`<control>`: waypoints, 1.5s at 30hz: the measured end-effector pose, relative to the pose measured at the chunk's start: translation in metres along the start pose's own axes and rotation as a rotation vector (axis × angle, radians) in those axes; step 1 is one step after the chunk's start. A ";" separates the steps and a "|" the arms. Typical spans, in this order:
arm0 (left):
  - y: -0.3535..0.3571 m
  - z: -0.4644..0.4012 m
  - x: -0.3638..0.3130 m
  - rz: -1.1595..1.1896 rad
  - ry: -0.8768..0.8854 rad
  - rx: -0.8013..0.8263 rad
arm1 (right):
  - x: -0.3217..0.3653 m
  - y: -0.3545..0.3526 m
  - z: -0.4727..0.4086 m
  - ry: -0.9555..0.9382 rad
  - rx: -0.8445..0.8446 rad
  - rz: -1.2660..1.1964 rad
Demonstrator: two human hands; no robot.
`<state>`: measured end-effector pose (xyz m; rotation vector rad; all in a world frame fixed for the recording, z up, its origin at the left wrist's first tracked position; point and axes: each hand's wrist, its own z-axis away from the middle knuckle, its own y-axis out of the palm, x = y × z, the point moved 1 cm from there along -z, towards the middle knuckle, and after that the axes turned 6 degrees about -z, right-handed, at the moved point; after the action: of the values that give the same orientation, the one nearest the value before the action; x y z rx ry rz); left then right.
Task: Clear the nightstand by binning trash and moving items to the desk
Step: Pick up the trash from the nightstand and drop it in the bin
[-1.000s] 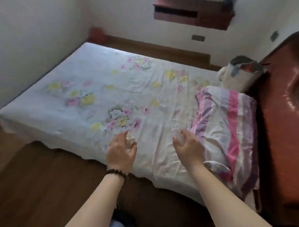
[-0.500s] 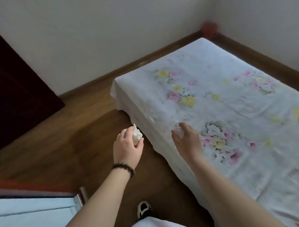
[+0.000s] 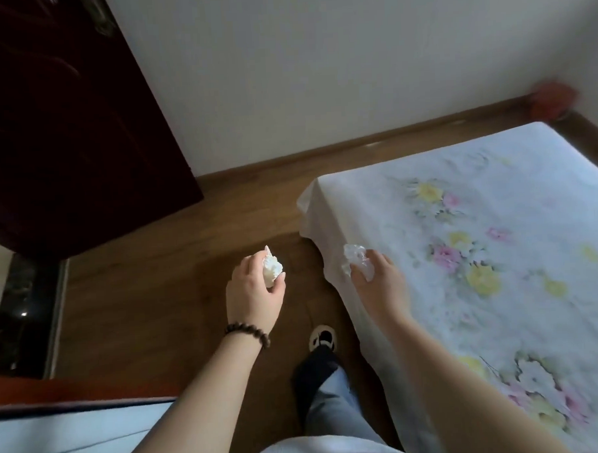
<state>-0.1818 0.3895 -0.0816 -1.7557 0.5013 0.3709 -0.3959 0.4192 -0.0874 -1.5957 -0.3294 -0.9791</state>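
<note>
My left fingers (image 3: 276,278) are curled shut round a white wad (image 3: 271,268) that sticks up out of the fist. My right fingers (image 3: 361,275) pinch a clear crumpled wrapper (image 3: 355,259), held just over the bed (image 3: 496,217) corner. Both pieces sit forward of my palms, at matching height, the left hand (image 3: 252,297) over bare floor (image 3: 157,301). No bin shows. I judge the drop depends on finding it; neither hand is nearer. A dark door (image 3: 64,134) stands left.
</note>
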 end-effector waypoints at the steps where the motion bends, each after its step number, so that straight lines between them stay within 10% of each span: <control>1: 0.006 -0.018 0.004 0.000 -0.010 -0.005 | 0.004 0.007 -0.019 -0.010 0.012 -0.003; 26: 0.148 -0.576 0.024 0.036 0.029 -0.021 | 0.112 0.119 -0.545 0.006 -0.112 -0.040; 45: 0.285 -0.928 -0.039 0.107 0.564 0.376 | 0.153 0.148 -0.790 0.468 -0.534 -0.075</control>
<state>-0.3776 -0.5617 -0.0792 -1.4521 1.0007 -0.1534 -0.5248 -0.3889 -0.0958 -1.7610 0.2185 -1.5486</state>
